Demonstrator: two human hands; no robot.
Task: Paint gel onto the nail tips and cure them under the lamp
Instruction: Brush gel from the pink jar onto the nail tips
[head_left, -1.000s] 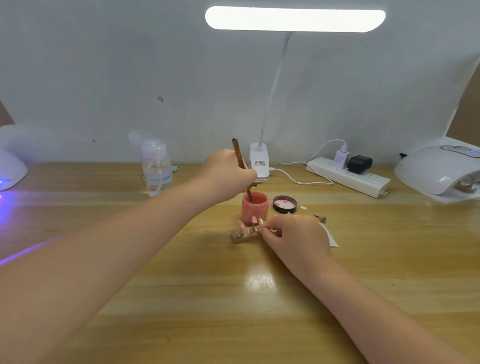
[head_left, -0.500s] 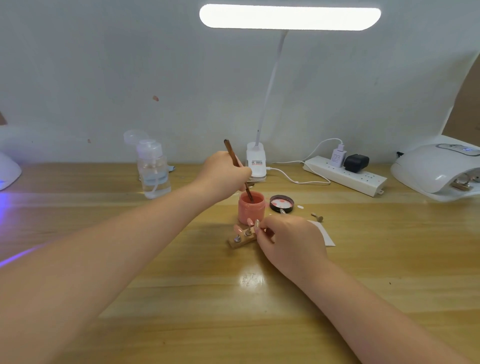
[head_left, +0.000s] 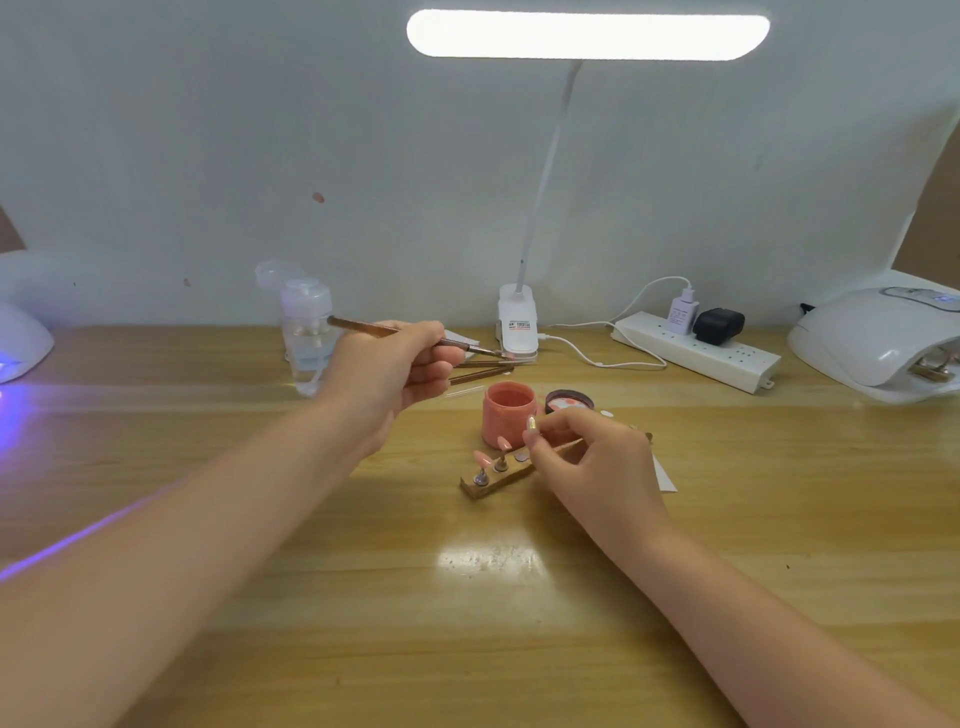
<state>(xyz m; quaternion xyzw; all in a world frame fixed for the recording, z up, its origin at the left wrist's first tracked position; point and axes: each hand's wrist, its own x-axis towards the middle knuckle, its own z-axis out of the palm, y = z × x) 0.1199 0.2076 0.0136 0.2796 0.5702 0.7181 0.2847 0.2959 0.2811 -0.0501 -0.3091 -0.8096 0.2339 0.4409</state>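
Surface: wooden table (head_left: 519, 597) against a white wall, lit by a clip-on desk lamp (head_left: 517, 325) with a bright bar overhead.
Left hand: the left hand (head_left: 392, 366) is closed around a thin brush (head_left: 363, 327), held nearly level above the table, its tip pointing right, clear of the jar.
Gel jar: an open pink gel jar (head_left: 508, 413) stands just behind the holder; its dark lid (head_left: 569, 401) lies just to its right.
Right hand: the right hand (head_left: 592, 457) pinches one nail tip (head_left: 531, 423) between thumb and fingers, in front of the jar.
Holder: a wooden strip holder (head_left: 496, 480) lies on the table with pink nail tips (head_left: 483, 458) on small stands at its left end.
Curing lamp: a white curing lamp (head_left: 878, 340) sits at the far right edge, well apart from the hands.
Other items: a clear pump bottle (head_left: 306, 332) at back left, a white power strip (head_left: 696, 351) at back right.
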